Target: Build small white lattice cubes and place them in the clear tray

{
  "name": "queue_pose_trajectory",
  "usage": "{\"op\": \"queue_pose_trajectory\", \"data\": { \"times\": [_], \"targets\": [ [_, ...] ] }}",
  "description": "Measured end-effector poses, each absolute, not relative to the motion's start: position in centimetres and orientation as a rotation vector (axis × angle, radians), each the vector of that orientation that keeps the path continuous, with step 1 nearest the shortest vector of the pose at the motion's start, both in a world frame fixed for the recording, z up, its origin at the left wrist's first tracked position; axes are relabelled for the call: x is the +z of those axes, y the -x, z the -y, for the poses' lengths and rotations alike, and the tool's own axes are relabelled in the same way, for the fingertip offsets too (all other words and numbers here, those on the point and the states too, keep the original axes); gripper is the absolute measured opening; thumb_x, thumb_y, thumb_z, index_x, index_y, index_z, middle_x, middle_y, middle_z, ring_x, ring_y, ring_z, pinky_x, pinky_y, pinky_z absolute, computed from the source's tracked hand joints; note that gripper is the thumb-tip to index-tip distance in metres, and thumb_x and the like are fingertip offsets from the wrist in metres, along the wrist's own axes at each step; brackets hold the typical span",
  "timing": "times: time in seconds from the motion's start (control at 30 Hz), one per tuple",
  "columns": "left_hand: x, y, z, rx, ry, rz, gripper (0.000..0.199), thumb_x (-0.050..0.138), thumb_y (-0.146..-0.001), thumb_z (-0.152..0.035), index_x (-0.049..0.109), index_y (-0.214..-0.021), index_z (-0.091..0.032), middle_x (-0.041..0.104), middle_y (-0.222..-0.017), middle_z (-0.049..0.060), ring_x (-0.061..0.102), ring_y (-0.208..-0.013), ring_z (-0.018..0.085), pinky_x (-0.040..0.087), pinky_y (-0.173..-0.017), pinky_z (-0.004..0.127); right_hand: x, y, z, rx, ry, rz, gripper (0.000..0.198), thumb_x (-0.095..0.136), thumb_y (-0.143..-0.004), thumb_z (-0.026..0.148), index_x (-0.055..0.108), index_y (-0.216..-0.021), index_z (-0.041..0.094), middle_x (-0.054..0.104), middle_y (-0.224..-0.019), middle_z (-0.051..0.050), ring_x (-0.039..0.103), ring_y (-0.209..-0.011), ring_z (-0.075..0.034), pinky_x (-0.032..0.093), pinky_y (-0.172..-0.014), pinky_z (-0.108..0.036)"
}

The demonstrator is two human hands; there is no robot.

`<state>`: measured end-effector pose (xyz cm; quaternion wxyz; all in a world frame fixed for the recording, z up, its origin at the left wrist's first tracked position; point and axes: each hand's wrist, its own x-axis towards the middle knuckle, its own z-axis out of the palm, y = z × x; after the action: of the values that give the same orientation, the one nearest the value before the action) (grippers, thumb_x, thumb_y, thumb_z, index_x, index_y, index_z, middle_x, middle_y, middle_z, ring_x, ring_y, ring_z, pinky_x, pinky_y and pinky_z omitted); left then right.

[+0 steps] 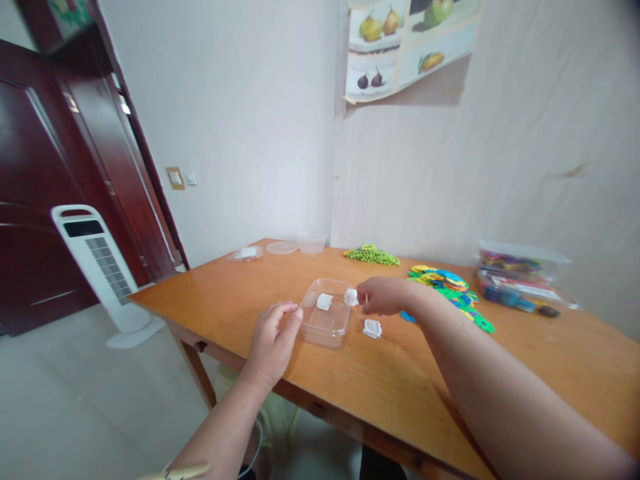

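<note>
A clear plastic container (323, 339) stands near the table's front edge, with a small white paper piece (325, 302) inside. My left hand (274, 337) holds the container's left side, thumb and fingers at its rim. Just past the opposite rim, my right hand (383, 295) pinches another small white paper piece (351, 297) in its fingertips. On the wood below that hand lies a little stack of white paper pieces (372, 328) with dark print, too small to read.
Beyond my right forearm spreads a pile of colourful plastic discs (453, 280). Green linked pieces (371, 255) lie by the wall. Clear packs (523, 277) sit at right; a round lid (283, 248), clear tub (311, 244) and plastic bag (247, 253) are at back left. A white tower fan (107, 267) stands on the floor.
</note>
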<state>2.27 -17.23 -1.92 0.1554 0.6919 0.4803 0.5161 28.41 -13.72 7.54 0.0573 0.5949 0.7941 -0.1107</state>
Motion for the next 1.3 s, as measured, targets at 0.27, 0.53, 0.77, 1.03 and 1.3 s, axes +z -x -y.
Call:
{"op": "queue_pose_trajectory", "data": {
  "times": [0.27,0.53,0.77,1.03,1.3],
  "targets": [
    [-1.6,-2.4,17.7,1.504,-1.951,-1.36,0.03,0.053,-0.088,-0.043,0.067,-0.102,-0.02,0.068,-0.111,0.009,0.06,-0.11,0.024,0.042,-0.102,0.039,7.7,-28.1,14.0,-0.28,-1.843,-2.394,0.024,0.058,-0.076,0.017,0.067,-0.098,0.018,0.072,-0.085,-0.006,0.064,-0.071,-0.018,0.037,-0.056,-0.025],
    [-1.3,-1.8,17.3,1.459,-1.636,-1.281,0.04,0.056,-0.084,-0.05,0.066,-0.108,-0.019,0.068,-0.117,0.009,0.061,-0.112,0.023,0.043,-0.101,0.038,7.5,-28.2,13.9,-0.169,-1.913,-2.449,0.027,0.057,-0.077,0.017,0.065,-0.102,0.02,0.069,-0.107,-0.008,0.063,-0.092,-0.021,0.038,-0.064,-0.025],
    [0.2,1.0,18.3,1.468,-1.538,-1.24,0.042,0.057,-0.083,-0.05,0.065,-0.108,-0.018,0.067,-0.12,0.01,0.058,-0.118,0.023,0.042,-0.104,0.037,7.4,-28.3,14.5,-0.126,-1.98,-2.505,0.029,0.054,-0.079,0.017,0.065,-0.105,0.022,0.068,-0.109,-0.007,0.063,-0.09,-0.019,0.038,-0.065,-0.025],
    [1.4,7.2,19.2,1.553,-1.57,-1.389,0.041,0.059,-0.08,-0.053,0.069,-0.101,-0.019,0.071,-0.112,0.007,0.06,-0.114,0.024,0.041,-0.105,0.039,7.3,-27.5,14.9,-0.088,-2.047,-2.55,0.025,0.054,-0.079,0.017,0.065,-0.101,0.021,0.07,-0.101,-0.006,0.062,-0.086,-0.018,0.037,-0.064,-0.024],
    [2.5,12.5,20.5,1.602,-1.508,-1.542,0.045,0.062,-0.077,-0.056,0.07,-0.1,-0.019,0.071,-0.11,0.007,0.06,-0.113,0.025,0.039,-0.106,0.039,6.9,-26.3,16.8,0.005,-2.087,-2.635,0.015,0.046,-0.082,0.019,0.061,-0.087,0.019,0.069,-0.089,-0.006,0.059,-0.077,-0.016,0.032,-0.059,-0.024]
  ]
}}
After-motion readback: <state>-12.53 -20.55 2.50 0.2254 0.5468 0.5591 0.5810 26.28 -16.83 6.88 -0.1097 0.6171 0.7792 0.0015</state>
